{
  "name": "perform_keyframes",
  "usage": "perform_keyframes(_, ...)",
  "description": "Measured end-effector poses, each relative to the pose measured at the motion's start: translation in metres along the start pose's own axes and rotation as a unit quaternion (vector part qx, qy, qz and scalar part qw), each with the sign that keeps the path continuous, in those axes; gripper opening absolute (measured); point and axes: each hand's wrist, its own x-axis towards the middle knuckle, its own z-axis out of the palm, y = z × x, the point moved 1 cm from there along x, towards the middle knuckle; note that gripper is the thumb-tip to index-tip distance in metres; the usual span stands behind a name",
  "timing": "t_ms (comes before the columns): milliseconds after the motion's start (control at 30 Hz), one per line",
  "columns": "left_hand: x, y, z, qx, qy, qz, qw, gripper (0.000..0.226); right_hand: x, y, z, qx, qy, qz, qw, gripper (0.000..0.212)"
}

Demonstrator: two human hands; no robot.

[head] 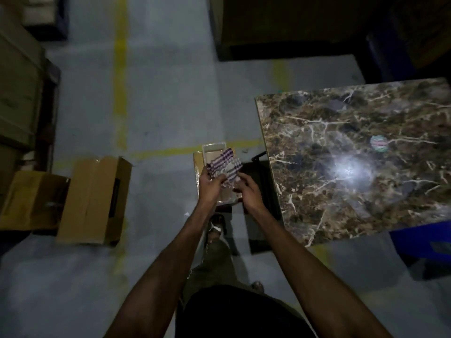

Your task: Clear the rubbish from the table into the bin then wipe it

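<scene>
**Both hands on the checked cloth, off the surface's left edge**

Both arms reached forward and down over the floor. The left hand point(209, 182) gripped a checked purple-and-white cloth point(224, 165) from below, its fingers point(220, 178) curled into the folds. The right hand point(246, 191) met it from the right, its fingers pinching the cloth's lower right edge. The cloth was held in the air, above a pale tray point(212, 150) lying on the floor, just left of the marble-patterned surface point(353, 196).

On the surface lay a small round item point(379, 143), well apart from the hands; what it was could not be told. A bright glare of light sat near it. A dark bin point(262, 191) stood against the surface's left edge, just right of the hands. Open cardboard boxes point(94, 201) lay on the floor to the left, beside yellow floor lines point(120, 76).
</scene>
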Motion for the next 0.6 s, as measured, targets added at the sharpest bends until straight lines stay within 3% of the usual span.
perform_keyframes(200, -0.127, 0.005, 0.029, 0.036, -0.073, 0.082, 0.993, 0.062, -0.084, -0.009, -0.050, 0.121, -0.006, -0.046, 0.992, 0.028)
perform_keyframes(367, -0.220, -0.010, 0.073, 0.089, -0.153, 0.122, 0.977, 0.054, -0.164, 0.001, -0.116, 0.131, 0.032, -0.108, 0.985, 0.028)
perform_keyframes(500, -0.276, -0.016, 0.110, 0.067, -0.125, 0.095, 0.985, 0.026, -0.203, 0.022, -0.166, 0.148, 0.095, -0.129, 0.976, 0.027)
perform_keyframes(600, -0.299, -0.016, 0.134, 0.008, -0.101, 0.025, 0.995, 0.021, -0.224, 0.024, -0.207, 0.193, 0.142, -0.118, 0.964, 0.027)
